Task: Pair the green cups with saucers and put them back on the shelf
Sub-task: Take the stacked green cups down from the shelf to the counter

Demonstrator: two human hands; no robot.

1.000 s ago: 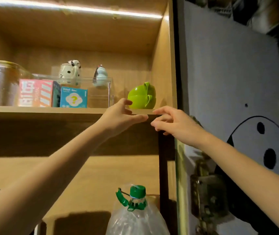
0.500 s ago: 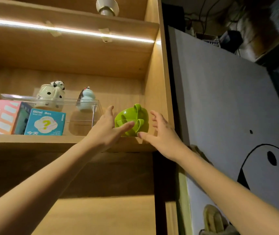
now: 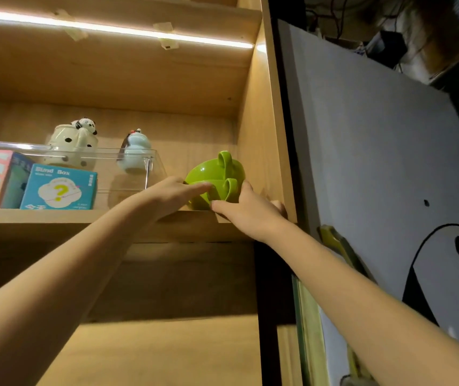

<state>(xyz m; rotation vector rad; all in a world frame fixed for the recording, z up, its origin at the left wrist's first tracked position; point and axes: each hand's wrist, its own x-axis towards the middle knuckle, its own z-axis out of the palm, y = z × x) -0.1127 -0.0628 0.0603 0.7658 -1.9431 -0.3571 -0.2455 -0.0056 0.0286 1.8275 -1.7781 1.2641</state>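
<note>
Two green cups (image 3: pixel 217 174), nested and lying on their side with handles facing me, rest on the wooden shelf (image 3: pixel 83 218) at its right end against the side wall. My left hand (image 3: pixel 172 195) lies against the cups' left side, fingers stretched across the lower cup. My right hand (image 3: pixel 248 210) is pressed to their right and underside, thumb under the lower cup. Both hands touch the cups. No saucers are visible.
A clear plastic bin (image 3: pixel 128 168) with a panda teapot (image 3: pixel 71 143) and a blue figurine (image 3: pixel 135 151) stands left of the cups. Two boxes (image 3: pixel 58 188) sit at the shelf's front left. The cabinet side wall (image 3: pixel 261 135) is close on the right.
Both hands rose from the shelf's front edge and closed in on the green cups from either side. The view tilted upward.
</note>
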